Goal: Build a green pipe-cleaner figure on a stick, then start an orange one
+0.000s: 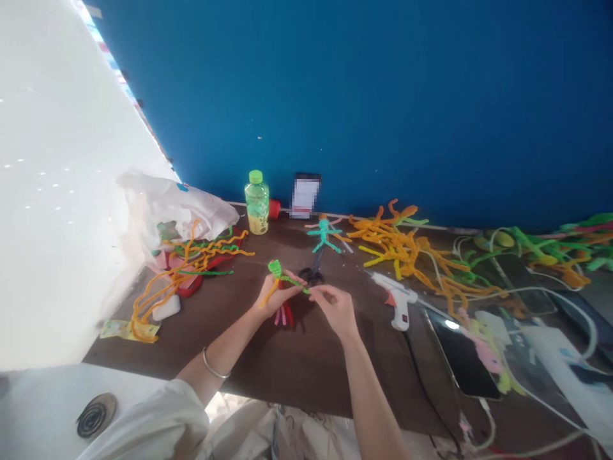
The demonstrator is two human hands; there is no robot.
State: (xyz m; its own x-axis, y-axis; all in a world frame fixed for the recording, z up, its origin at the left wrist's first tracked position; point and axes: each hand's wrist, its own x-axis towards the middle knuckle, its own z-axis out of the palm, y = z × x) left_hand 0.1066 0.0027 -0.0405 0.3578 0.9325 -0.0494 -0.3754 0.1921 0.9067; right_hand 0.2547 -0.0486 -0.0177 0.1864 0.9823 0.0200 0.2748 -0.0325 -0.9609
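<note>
My left hand (276,298) is closed around a small pipe-cleaner figure (278,271) with a green looped top, an orange strand and red-pink ends hanging below. My right hand (335,306) pinches the green strand that sticks out to the right of the figure. Both hands hover just above the dark brown table (306,358). A teal pipe-cleaner figure (324,235) and black scissors (312,273) lie a little beyond the hands.
A green-capped bottle (257,202) and a small card stand by the blue wall. Orange and green pipe cleaners (407,246) are piled at right and left, beside a white plastic bag (172,207). A white glue gun (397,297), phones (462,358) and cables lie at right.
</note>
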